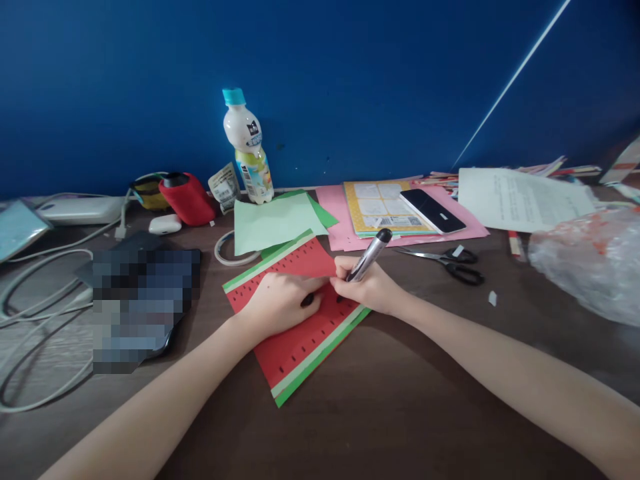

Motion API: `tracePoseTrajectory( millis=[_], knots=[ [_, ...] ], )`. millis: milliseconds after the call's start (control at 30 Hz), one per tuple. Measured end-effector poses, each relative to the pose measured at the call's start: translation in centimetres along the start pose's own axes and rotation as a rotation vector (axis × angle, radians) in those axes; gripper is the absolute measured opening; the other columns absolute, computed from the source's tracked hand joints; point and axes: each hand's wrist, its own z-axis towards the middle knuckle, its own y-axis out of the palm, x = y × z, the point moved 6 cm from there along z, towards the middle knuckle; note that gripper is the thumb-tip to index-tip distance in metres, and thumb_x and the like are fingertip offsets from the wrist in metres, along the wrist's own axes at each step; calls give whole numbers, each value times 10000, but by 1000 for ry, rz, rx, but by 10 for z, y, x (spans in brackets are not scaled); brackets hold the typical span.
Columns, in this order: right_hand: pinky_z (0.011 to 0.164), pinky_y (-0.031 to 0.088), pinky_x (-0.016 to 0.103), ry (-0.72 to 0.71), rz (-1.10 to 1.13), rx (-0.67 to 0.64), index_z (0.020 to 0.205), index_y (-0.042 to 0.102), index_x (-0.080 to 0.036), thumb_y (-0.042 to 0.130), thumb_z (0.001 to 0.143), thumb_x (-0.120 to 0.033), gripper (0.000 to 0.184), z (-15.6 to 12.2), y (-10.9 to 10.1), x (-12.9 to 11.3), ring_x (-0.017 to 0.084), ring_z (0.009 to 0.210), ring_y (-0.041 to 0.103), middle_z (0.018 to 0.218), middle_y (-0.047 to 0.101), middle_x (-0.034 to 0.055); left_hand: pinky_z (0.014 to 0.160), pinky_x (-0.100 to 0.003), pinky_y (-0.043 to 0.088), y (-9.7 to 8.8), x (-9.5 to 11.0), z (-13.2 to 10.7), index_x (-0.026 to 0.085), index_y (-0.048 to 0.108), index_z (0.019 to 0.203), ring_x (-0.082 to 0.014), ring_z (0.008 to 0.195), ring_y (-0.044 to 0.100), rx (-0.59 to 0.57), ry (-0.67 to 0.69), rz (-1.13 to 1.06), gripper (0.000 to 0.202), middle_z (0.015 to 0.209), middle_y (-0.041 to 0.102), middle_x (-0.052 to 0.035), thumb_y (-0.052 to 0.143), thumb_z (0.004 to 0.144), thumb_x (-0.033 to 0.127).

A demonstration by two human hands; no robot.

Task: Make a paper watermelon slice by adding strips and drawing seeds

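A red sheet of paper (313, 333) with green and pale green striped edges and rows of small black marks lies slanted on the desk. Across it rests my left hand (280, 301), index finger stretched toward the right hand, the other fingers curled round a small black piece that looks like a marker cap (308, 300). My right hand (367, 285) grips a silver-and-black marker (369, 256) near its lower end, at the paper's right part. The marker's tip is hidden by the fingers.
Behind the sheet lie pale green paper (280, 220), pink paper (333, 213) and a phone (433, 210). Black scissors (450, 260) sit to the right, near crumpled clear plastic (590, 260). A bottle (250, 147) stands by the blue wall; cables (40, 313) and a red case (187, 200) are left.
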Motion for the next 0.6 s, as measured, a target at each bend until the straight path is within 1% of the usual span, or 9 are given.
tracePoseTrajectory(
  millis=[100,167,300,467,533,600],
  knots=[
    [447,212,207,9,-1,-16,527,273,-184,492,678,-132,271,0,0,1,58,459,238,491,241,-73,496,-204,358,-2,-3,-1,254,625,1002,-113,604,599,-8,-8,-43,317,737,692,6,427,756,231],
    [447,216,207,13,-1,-14,531,283,-184,496,688,-146,267,0,0,2,59,459,247,489,253,-72,513,-206,378,-3,-8,-2,257,608,1056,-120,618,610,-19,-50,-49,343,766,700,-3,424,766,248],
    [449,224,209,9,-5,-11,535,295,-185,497,704,-167,264,-1,0,2,61,461,252,491,262,-71,514,-232,392,-3,-18,-2,265,586,1103,-153,633,625,-57,-134,-32,368,815,704,-12,427,772,284],
    [455,221,217,19,48,3,538,307,-186,510,708,-181,265,1,-1,3,62,460,256,487,266,-76,602,-245,429,-4,-18,0,271,561,1134,-161,720,635,-119,-105,-102,378,901,693,-9,441,776,285],
    [461,223,220,32,107,41,542,315,-185,522,719,-210,274,2,-6,4,61,461,267,488,283,-77,630,-250,434,-4,-16,0,263,554,1142,-160,734,634,-145,-88,-125,375,904,692,-11,438,787,304],
    [467,225,222,47,146,66,537,310,-184,534,723,-226,294,4,-12,3,60,462,268,492,286,-77,629,-257,432,-4,-14,0,258,546,1149,-166,736,634,-156,-89,-114,378,902,691,-16,431,797,333]
  ],
)
